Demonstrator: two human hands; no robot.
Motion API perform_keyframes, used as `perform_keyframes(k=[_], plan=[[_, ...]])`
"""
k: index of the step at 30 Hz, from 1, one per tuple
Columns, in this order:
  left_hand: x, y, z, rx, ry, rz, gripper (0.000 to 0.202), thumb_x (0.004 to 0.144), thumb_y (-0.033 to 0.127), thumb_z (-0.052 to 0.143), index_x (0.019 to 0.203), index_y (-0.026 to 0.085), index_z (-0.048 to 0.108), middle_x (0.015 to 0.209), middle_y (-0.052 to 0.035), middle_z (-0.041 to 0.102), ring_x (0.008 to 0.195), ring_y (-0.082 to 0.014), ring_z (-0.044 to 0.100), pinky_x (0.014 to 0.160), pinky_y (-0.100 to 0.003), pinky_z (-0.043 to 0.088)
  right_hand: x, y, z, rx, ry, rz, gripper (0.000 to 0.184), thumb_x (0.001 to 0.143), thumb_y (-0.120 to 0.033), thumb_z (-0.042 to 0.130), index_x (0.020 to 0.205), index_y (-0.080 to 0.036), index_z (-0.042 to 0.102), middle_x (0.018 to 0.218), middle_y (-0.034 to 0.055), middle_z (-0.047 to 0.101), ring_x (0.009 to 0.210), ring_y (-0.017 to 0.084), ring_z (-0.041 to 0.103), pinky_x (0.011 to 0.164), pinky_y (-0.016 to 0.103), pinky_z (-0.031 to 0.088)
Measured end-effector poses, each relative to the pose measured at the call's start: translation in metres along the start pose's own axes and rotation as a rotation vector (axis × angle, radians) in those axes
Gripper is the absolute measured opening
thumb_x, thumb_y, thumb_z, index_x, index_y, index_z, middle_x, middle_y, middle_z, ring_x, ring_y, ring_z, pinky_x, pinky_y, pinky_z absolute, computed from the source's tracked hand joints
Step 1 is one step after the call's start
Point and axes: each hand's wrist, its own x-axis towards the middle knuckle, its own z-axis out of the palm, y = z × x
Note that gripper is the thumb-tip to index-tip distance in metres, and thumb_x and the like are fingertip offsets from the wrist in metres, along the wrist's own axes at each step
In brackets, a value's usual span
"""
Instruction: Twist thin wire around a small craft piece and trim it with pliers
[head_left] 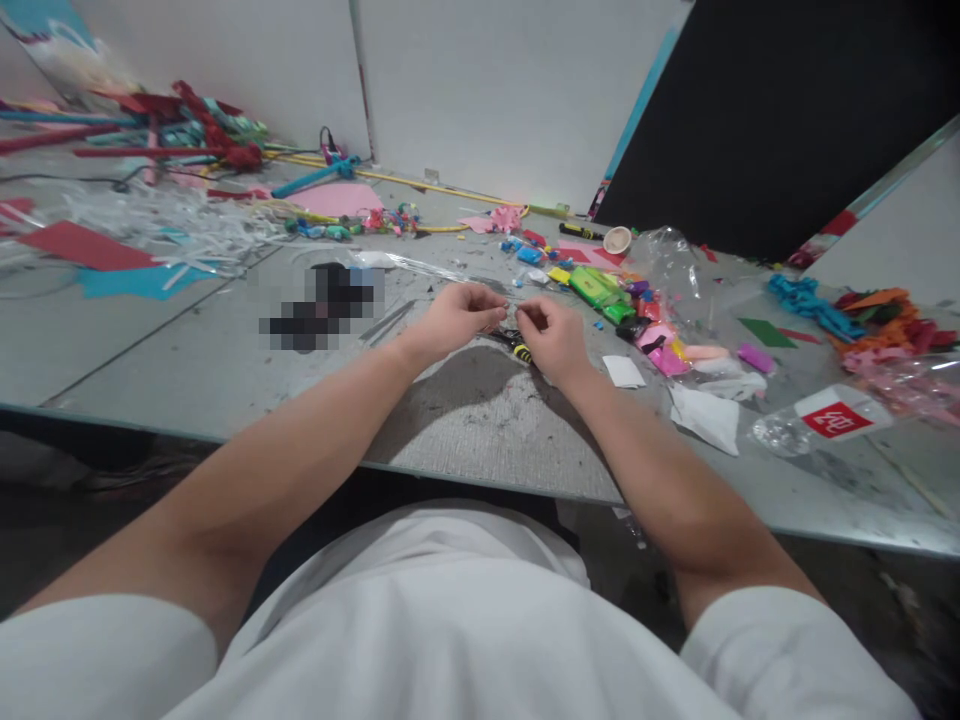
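Both hands meet over the middle of the grey table (465,430), fingertips only a small gap apart. Thumb and fingers of my left hand (465,318) are pinched together; whatever they hold is too small to name. My right hand (553,335) is curled in a similar pinch, its contents likewise too small to make out. Just below the fingertips lies a black-and-yellow handled tool (520,352), partly hidden by the right hand. To the right of my right hand lies a folded white paper (624,371).
Colourful clay packets (596,288) spread to the right, near a clear plastic bottle (832,420) lying on its side. White strips (195,225) and a red sheet (86,246) cover the left. Wrapped red sticks (202,125) pile at the back left. A blurred-out dark patch (322,310) sits left of my hands.
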Motion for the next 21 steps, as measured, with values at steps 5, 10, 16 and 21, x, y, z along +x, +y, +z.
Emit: perform_keyframes(k=[5,10,16,21], plan=[[-0.001,0.001,0.0,0.011,0.025,-0.009,0.004,0.083,0.016,0.075,0.086,0.015,0.074,0.066,-0.0009,0.065,0.063,-0.0122,0.056,0.068,-0.03,0.048,-0.001,0.0,0.001,0.014,0.006,0.021,0.023,0.094,-0.047,0.067,0.098,-0.024,0.071,0.078,0.002,0.069,0.074,0.021,0.061,0.082,0.039,0.05],[0.0,-0.002,-0.003,0.074,0.037,-0.001,0.009,0.079,0.019,0.08,0.087,0.016,0.075,0.073,-0.0022,0.069,0.068,-0.0133,0.058,0.069,-0.03,0.047,0.003,0.0,-0.001,0.111,-0.08,0.101,0.022,0.091,-0.047,0.071,0.093,-0.025,0.068,0.074,0.0,0.066,0.074,0.021,0.06,0.079,0.038,0.048],[0.002,-0.007,-0.006,0.157,0.022,0.028,0.006,0.08,0.019,0.08,0.083,0.017,0.076,0.07,-0.0011,0.066,0.065,-0.0136,0.055,0.067,-0.03,0.045,0.011,0.002,0.002,0.429,-0.231,0.39,0.03,0.082,-0.048,0.081,0.081,-0.024,0.063,0.071,-0.0026,0.06,0.064,0.015,0.053,0.064,0.031,0.044],[0.003,-0.008,-0.006,0.164,-0.007,0.04,0.006,0.081,0.021,0.078,0.085,0.017,0.076,0.074,-0.0021,0.069,0.068,-0.0145,0.058,0.07,-0.031,0.046,0.012,0.0,-0.004,0.563,-0.343,0.468,0.032,0.077,-0.049,0.08,0.079,-0.023,0.061,0.071,-0.0009,0.058,0.063,0.014,0.051,0.058,0.028,0.044]])
